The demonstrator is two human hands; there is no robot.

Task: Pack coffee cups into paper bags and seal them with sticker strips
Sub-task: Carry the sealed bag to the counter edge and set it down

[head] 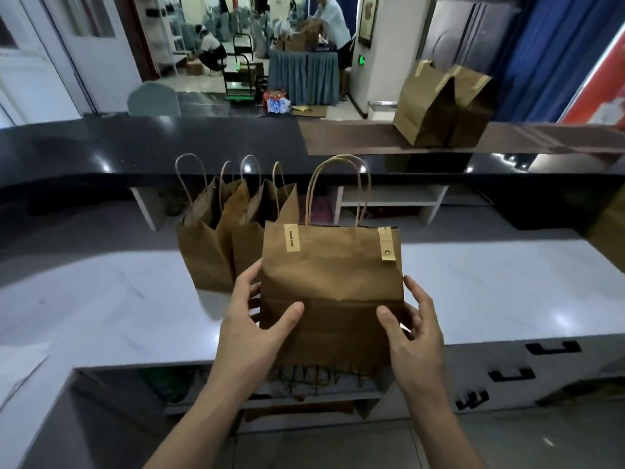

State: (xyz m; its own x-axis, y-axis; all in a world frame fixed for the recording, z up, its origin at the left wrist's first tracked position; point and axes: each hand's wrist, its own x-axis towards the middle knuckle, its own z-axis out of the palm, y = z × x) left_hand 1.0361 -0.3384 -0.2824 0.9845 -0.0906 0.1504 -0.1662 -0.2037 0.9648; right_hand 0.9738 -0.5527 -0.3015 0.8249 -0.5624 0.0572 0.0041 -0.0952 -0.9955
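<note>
1. Head view: the person is holding one sealed paper bag (333,286) upright over the near edge of the white counter (473,299). I am using this bag as the landmark for all places.
2. The left hand (252,328) is gripping the lower left edge of the bag, with the thumb lying on the front face and the fingers going behind. The right hand (411,330) is gripping the lower right edge in the same way. Both hands are equally near, one on each side.
3. The long axis of the bag is standing vertical, and the twisted handles (338,191) are pointing up and away from the person. The bottom of the bag is hanging slightly past the counter edge.
4. Two sticker strips are closing the mouth: the left strip (293,237) at the top left corner and the right strip (388,244) at the top right corner. So I judge the sealing of this bag to be done.
5. Just behind and left of the bag, a group of open bags (216,245) is waiting on the counter. I cannot tell if cups are inside them.
6. Far behind and right of the bag, two more sealed bags (439,106) are standing on the raised dark ledge (169,147). The next move is probably lifting the bag up and forward to the right, toward them.
</note>
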